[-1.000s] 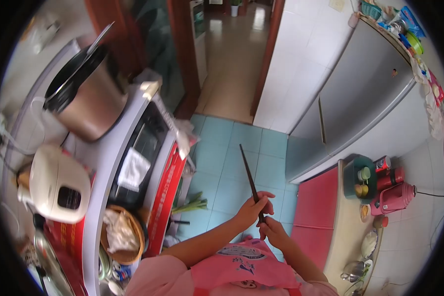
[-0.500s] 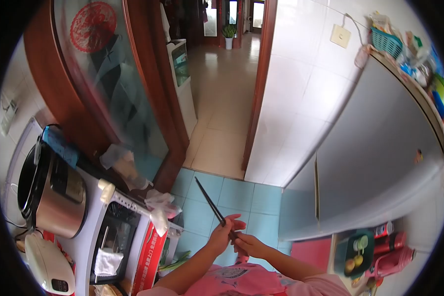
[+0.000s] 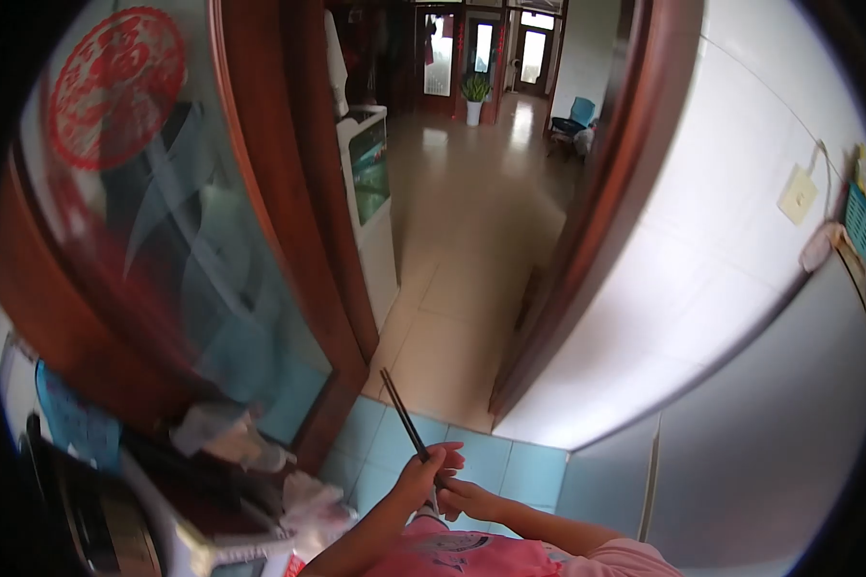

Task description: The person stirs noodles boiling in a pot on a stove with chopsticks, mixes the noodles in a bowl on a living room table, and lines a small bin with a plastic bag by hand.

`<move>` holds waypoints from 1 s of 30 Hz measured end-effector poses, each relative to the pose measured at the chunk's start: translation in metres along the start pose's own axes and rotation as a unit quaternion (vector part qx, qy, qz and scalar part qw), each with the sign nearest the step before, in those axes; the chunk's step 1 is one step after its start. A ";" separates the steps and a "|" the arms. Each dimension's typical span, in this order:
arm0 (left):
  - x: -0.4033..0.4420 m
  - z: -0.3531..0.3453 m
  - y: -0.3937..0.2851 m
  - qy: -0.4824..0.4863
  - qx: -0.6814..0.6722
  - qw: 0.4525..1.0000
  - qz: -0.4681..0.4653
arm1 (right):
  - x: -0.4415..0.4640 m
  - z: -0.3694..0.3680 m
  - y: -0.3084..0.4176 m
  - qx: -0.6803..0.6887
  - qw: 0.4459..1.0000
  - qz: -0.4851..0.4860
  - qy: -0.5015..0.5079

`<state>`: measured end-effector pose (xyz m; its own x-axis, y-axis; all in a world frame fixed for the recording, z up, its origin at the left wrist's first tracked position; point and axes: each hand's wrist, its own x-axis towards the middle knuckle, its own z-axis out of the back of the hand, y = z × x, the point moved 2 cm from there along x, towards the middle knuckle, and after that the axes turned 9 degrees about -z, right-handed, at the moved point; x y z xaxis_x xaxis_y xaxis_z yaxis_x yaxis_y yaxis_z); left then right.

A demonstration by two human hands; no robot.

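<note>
A pair of dark chopsticks [image 3: 403,413] slants up and to the left in front of my body, tips toward the doorway. My left hand [image 3: 421,478] is closed round their lower part, with some of its fingers reaching out to the right. Just below, my right hand [image 3: 471,500] has its fingers closed at the near end of the chopsticks, beside the left palm. The grip there is partly hidden by the hands. A pink garment [image 3: 481,556] shows beneath my forearms.
Ahead is a doorway with a brown wooden frame [image 3: 587,240] and a glass door [image 3: 231,260] on the left. A grey fridge [image 3: 770,452] stands at right. Appliances, a rice cooker [image 3: 96,510] and plastic bags [image 3: 308,510] line the left. Beyond stands a fish tank [image 3: 369,173].
The view has moved forward and tilted up toward the doorway, so the fridge and left-hand appliances slide lower and outward. Both hands stay together on the chopsticks.
</note>
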<state>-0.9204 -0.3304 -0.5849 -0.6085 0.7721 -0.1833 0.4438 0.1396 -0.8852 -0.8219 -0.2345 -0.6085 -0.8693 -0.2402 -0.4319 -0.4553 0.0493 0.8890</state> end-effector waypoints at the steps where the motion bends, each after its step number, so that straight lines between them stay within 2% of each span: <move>1: 0.030 0.009 -0.015 0.012 0.007 1.000 0.002 | 0.020 0.014 0.021 0.003 1.000 0.004 -0.008; 3: 0.086 0.023 -0.044 0.028 0.011 1.000 0.010 | 0.057 0.046 0.060 0.011 1.000 0.014 0.011; 5: 0.136 0.038 -0.076 0.103 0.099 0.990 0.001 | 0.103 0.077 0.077 0.011 1.000 -0.010 -0.015; 6: 0.160 0.045 -0.091 0.109 0.103 0.989 0.006 | 0.126 0.094 0.084 0.004 0.999 -0.037 -0.035; 8: 0.200 0.056 -0.112 0.106 0.137 0.985 0.022 | 0.161 0.121 0.100 0.053 0.996 -0.029 -0.062; 10: 0.249 0.080 -0.105 0.100 0.103 0.989 -0.021 | 0.194 0.153 0.113 0.067 0.995 0.011 -0.074; 11: 0.267 0.090 -0.111 0.080 0.109 0.990 0.026 | 0.201 0.169 0.139 -0.009 0.997 0.031 -0.076; 12: 0.289 0.098 -0.117 0.060 0.117 0.989 0.071 | 0.232 0.193 0.116 0.121 0.991 -0.032 -0.041; 13: 0.310 0.102 -0.119 0.054 0.121 0.991 -0.022 | 0.267 0.214 0.099 0.114 0.992 -0.009 -0.051; 14: 0.331 0.102 -0.135 0.035 0.142 0.989 0.000 | 0.288 0.229 0.113 0.106 0.993 0.014 -0.059; 15: 0.357 0.109 -0.141 0.029 0.150 0.988 0.018 | 0.301 0.247 0.122 0.234 0.970 -0.048 -0.044; 16: 0.384 0.119 -0.146 0.021 0.159 0.986 0.035 | 0.315 0.267 0.144 0.239 0.969 -0.045 -0.049; 17: 0.414 0.130 -0.148 0.022 0.163 0.986 0.038 | 0.328 0.288 0.165 0.074 0.996 -0.018 -0.056; 18: 0.442 0.136 -0.153 0.008 0.177 0.983 0.045 | 0.344 0.310 0.185 -0.094 0.994 0.010 -0.062; 19: 0.471 0.148 -0.155 -0.001 0.183 0.982 0.049 | 0.377 0.332 0.179 -0.028 0.998 -0.041 -0.047; 20: 0.504 0.157 -0.163 -0.011 0.188 0.981 0.054 | 0.395 0.351 0.202 -0.074 0.993 -0.056 -0.068; 22: 0.558 0.169 -0.185 -0.013 0.221 0.975 0.038 | 0.427 0.393 0.230 -0.108 0.992 0.029 -0.054; 26: 0.657 0.169 -0.223 -0.021 0.166 0.985 0.050 | 0.481 0.474 0.263 -0.093 0.995 0.010 -0.040; 28: 0.698 0.165 -0.235 -0.013 0.129 0.990 0.059 | 0.491 0.511 0.286 -0.093 0.994 -0.030 -0.055; 30: 0.744 0.180 -0.216 0.006 0.172 0.984 0.039 | 0.499 0.546 0.296 -0.078 0.995 0.011 -0.057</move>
<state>-1.5874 0.1017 -0.6071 -0.5733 0.7792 -0.2532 0.2392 -0.1364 -0.9614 -1.4958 0.1890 -0.6439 -0.8994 -0.1278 -0.4181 -0.4077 -0.1004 0.9076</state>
